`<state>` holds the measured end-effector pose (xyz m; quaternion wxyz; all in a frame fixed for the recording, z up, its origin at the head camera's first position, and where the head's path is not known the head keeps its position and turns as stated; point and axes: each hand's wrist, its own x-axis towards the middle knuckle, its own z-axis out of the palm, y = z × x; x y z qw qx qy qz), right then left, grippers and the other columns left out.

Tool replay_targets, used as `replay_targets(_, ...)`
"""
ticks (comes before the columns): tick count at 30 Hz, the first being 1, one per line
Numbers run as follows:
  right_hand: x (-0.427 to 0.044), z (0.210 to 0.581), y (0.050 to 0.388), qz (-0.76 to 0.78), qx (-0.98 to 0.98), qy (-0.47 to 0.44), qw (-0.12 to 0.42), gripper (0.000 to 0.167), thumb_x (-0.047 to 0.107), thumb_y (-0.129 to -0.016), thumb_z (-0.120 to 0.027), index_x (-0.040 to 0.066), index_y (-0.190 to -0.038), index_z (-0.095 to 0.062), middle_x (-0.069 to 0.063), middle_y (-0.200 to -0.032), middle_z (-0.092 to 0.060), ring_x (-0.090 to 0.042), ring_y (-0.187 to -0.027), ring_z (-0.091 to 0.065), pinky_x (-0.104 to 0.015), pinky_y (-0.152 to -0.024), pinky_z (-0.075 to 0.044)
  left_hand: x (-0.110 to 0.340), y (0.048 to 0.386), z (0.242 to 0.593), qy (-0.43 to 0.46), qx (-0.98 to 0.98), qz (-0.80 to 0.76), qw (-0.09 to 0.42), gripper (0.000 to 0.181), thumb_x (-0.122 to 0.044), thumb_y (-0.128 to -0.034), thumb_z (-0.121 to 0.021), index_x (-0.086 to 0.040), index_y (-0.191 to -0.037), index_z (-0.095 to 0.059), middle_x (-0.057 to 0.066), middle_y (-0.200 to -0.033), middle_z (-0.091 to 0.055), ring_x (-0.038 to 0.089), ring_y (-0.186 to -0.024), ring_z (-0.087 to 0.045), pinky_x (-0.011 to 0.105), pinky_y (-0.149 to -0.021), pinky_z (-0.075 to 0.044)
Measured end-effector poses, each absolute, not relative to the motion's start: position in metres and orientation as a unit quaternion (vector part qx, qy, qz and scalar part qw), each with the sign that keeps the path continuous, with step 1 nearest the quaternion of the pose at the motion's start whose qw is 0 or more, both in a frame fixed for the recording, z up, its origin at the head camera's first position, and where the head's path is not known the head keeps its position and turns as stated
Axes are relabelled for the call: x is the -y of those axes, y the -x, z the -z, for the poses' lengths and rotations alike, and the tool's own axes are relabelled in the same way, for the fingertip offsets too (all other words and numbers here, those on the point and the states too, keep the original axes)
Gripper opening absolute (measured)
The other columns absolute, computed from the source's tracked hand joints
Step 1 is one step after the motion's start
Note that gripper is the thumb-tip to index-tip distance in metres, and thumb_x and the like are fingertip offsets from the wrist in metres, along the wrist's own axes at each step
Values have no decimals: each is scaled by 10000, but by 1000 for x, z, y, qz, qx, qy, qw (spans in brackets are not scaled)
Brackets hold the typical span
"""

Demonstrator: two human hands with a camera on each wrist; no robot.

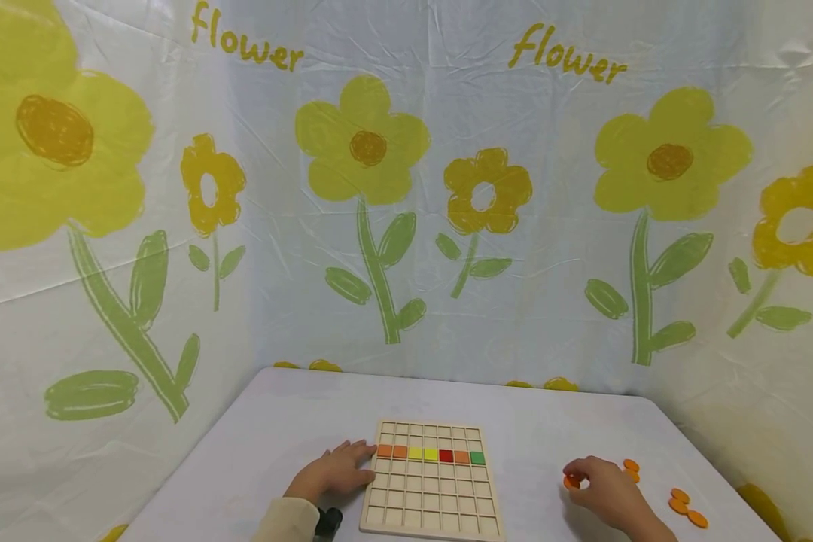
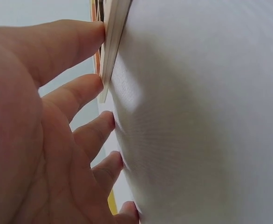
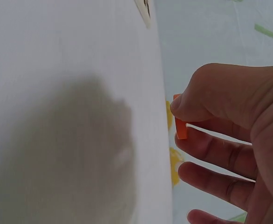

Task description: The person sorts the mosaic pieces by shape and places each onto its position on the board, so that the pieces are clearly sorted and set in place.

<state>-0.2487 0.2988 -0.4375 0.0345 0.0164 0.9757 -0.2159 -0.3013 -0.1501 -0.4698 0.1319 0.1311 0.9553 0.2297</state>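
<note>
A wooden grid board [image 1: 430, 500] lies flat on the table, one row of its square cells filled with orange, yellow, red and green tiles. My left hand [image 1: 339, 470] rests at the board's left side with its fingers spread. In the left wrist view, the thumb and index fingertips touch the board's edge [image 2: 113, 42], while the other fingertips meet the tabletop. Between thumb and fingers, my right hand [image 1: 606, 489] pinches an orange disc [image 3: 180, 127] right of the board. Seen from the right wrist, the disc is held above the white surface, edge-on.
Several loose orange discs [image 1: 680, 496] lie on the white table [image 1: 298, 410] beside and beyond the right hand. White curtains with printed flowers [image 1: 373, 150] enclose the table at the back and sides. A black wrist strap [image 1: 328, 521] is on the left wrist.
</note>
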Motion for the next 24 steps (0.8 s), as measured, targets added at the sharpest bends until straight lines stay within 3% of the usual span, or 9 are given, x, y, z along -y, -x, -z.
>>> replay_targets(24,-227,439,268,230,-973,28,1,181,142,-768,-788,143,-941,-735,35,-904,-673,-171,-855,-587,-479,-817,-548,151,303,473,-132,-954,-236,129,548,-391,-923,-599,-151,-1408,-515,126,-1509,-427,428,-1441,-275,694,-1135,-163)
